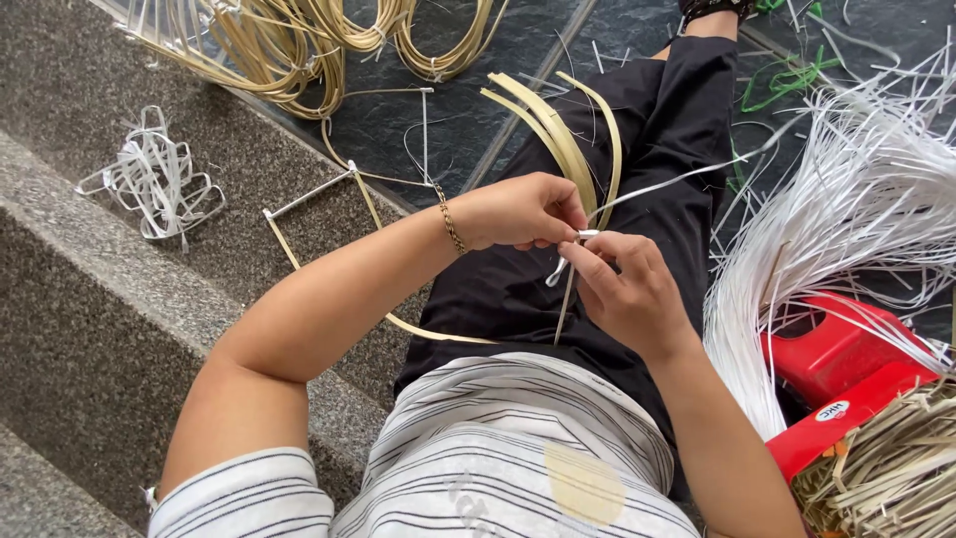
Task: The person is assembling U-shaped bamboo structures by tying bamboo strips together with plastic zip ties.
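My left hand [523, 209] and my right hand [627, 284] meet over my lap, above black trousers [657, 130]. Both pinch a thin white plastic strip [677, 179] where it wraps around pale bamboo strips [558, 134]. The bamboo strips bend up and away from my hands in a loop. One long end of the white strip runs off to the right toward the white bundle. A thin bamboo piece [565, 309] hangs down below my fingers. My left wrist wears a gold bracelet [451, 227].
A big bundle of white plastic strips [856, 189] lies at the right over a red plastic stool [836, 349]. Bamboo coils [299, 40] lie at the top. A tangle of white strip scraps [154, 179] rests on the granite step. Cut bamboo pieces [886, 468] fill the lower right.
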